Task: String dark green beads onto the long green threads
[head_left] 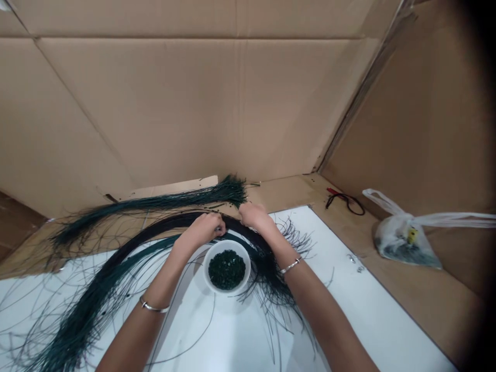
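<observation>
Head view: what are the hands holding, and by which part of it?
Both hands, left and right, hold the arched bundle of dark green strands near the top of its arc, above a white bowl; the fingers hide the exact grip.

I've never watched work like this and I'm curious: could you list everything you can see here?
white round bowl: one, white, on the white sheet, between the forearms
small dark green pieces: many, dark green, inside the bowl
curved bundle of thin dark green wires: one, dark green, arcing over the white sheet behind the bowl
long bundle of thin dark green wires: one, dark green, on the cardboard beyond
flat white sheet: one, white, on the cardboard
cardboard panels: several, tan, behind and to the right
translucent plastic bag with a yellow label: one, whitish, on the cardboard, right
black cord with a red part: one, black and red, on the cardboard
small metal bits: two, silver, on the sheet
bangles: two, silver, one per wrist
left hand: on the curved bundle
right hand: on the curved bundle
</observation>
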### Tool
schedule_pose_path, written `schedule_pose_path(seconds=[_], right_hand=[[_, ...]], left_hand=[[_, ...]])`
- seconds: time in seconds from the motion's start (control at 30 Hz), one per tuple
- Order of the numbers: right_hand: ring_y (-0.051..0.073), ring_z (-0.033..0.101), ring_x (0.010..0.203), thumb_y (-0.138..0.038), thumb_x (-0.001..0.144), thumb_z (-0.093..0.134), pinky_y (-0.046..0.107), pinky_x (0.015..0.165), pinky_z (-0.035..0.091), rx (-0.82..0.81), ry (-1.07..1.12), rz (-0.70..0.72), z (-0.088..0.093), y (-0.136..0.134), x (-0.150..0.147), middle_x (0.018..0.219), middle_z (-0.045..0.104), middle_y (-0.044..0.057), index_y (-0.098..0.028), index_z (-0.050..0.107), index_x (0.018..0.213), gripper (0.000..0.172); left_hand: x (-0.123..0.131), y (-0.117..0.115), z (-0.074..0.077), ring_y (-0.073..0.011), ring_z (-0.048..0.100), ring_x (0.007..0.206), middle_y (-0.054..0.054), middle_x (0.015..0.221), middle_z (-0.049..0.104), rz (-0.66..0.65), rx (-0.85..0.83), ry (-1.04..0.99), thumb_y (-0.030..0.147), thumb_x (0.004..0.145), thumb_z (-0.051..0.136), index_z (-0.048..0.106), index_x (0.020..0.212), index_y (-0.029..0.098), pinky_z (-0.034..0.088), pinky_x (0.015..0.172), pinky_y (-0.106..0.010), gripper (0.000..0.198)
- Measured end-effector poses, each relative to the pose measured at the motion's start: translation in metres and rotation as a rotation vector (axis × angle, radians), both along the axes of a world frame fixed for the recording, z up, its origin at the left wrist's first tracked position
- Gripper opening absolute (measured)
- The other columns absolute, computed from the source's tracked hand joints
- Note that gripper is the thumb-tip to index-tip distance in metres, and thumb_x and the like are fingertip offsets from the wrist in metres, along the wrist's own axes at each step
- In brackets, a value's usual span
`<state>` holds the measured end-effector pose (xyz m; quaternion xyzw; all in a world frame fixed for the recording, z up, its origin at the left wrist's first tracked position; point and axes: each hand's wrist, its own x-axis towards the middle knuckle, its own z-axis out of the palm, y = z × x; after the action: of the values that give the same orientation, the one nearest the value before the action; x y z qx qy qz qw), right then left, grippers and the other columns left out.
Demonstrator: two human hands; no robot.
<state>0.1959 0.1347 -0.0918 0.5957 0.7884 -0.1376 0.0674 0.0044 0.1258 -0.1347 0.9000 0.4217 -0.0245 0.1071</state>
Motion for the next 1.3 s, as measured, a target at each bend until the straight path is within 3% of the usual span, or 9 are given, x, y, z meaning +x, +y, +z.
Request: schedule_pose_path(seconds=[0.3,0.43,0.53,0.67,0.77,0.87,1.03,1.17,1.3], right_hand=[[0.026,0.068,0.112,-0.034,0.099,0.066,0.046,0.093,0.059,-0.031,0.014,-0.057,0.012,-0.004,0.010,0.132,0.065,0.011,-0.019,0.064,0.130,0.034],[0.025,0.068,0.112,-0.035,0.100,0.066,0.047,0.094,0.059,0.004,0.124,-0.073,0.015,-0.007,0.011,0.132,0.065,0.011,-0.019,0.064,0.129,0.034],[0.023,0.070,0.106,-0.037,0.103,0.059,0.041,0.093,0.057,0.001,0.300,0.003,0.019,-0.009,0.009,0.118,0.073,0.009,-0.017,0.071,0.113,0.025],[0.015,0.073,0.085,-0.027,0.100,0.061,0.023,0.074,0.052,-0.093,0.549,0.109,0.016,-0.010,0.005,0.090,0.081,0.003,-0.018,0.075,0.101,0.017],[0.011,0.070,0.070,-0.011,0.095,0.062,0.020,0.065,0.051,-0.125,0.660,0.076,0.011,-0.008,0.005,0.080,0.080,0.003,-0.014,0.073,0.098,0.012],[0.010,0.066,0.061,-0.012,0.098,0.063,0.022,0.063,0.054,-0.124,0.700,-0.002,0.009,-0.004,0.010,0.073,0.073,0.000,-0.013,0.069,0.088,0.011],[0.011,0.065,0.064,-0.031,0.102,0.064,0.026,0.062,0.058,-0.108,0.689,-0.137,0.016,-0.001,0.019,0.082,0.069,-0.001,-0.013,0.068,0.097,0.019],[0.009,0.061,0.055,-0.028,0.102,0.064,0.024,0.057,0.056,-0.096,0.711,-0.166,0.020,-0.003,0.019,0.071,0.066,-0.004,-0.013,0.067,0.088,0.020],[0.007,0.057,0.047,-0.020,0.100,0.065,0.021,0.053,0.053,-0.086,0.750,-0.173,0.021,-0.005,0.016,0.060,0.062,-0.007,-0.013,0.064,0.079,0.022]], left_hand=[[0.014,-0.002,-0.003,-0.0251,0.066,0.112,-0.012,0.132,0.064,-0.013,0.009,0.000,0.036,0.100,0.064,0.062,0.130,0.017,0.059,0.095,-0.046,0.036],[0.013,-0.002,0.007,-0.0248,0.067,0.111,-0.012,0.131,0.064,0.029,0.047,-0.030,0.036,0.100,0.064,0.062,0.130,0.017,0.059,0.094,-0.046,0.036],[0.008,-0.003,0.019,-0.0248,0.067,0.111,-0.012,0.131,0.064,0.107,0.109,-0.053,0.036,0.100,0.064,0.062,0.130,0.017,0.059,0.094,-0.046,0.036],[0.002,-0.005,0.031,-0.0249,0.066,0.112,-0.012,0.131,0.064,0.217,0.190,-0.084,0.036,0.100,0.064,0.062,0.130,0.017,0.059,0.094,-0.046,0.035],[0.000,-0.008,0.036,-0.0249,0.066,0.112,-0.012,0.131,0.064,0.271,0.226,-0.118,0.036,0.100,0.064,0.063,0.129,0.017,0.059,0.095,-0.046,0.035],[0.000,-0.010,0.038,-0.0253,0.066,0.113,-0.012,0.132,0.064,0.290,0.225,-0.151,0.036,0.100,0.064,0.062,0.130,0.017,0.059,0.095,-0.047,0.036],[0.008,-0.008,0.020,-0.0244,0.067,0.109,-0.011,0.129,0.065,0.117,0.012,-0.126,0.036,0.100,0.064,0.062,0.129,0.017,0.060,0.092,-0.045,0.035],[0.022,-0.005,-0.004,-0.0246,0.067,0.111,-0.012,0.131,0.064,0.030,-0.097,-0.088,0.036,0.100,0.065,0.063,0.129,0.018,0.059,0.094,-0.045,0.035],[0.030,-0.003,-0.015,-0.0249,0.067,0.111,-0.012,0.131,0.064,-0.008,-0.126,-0.074,0.036,0.099,0.065,0.062,0.130,0.018,0.059,0.094,-0.045,0.036]])
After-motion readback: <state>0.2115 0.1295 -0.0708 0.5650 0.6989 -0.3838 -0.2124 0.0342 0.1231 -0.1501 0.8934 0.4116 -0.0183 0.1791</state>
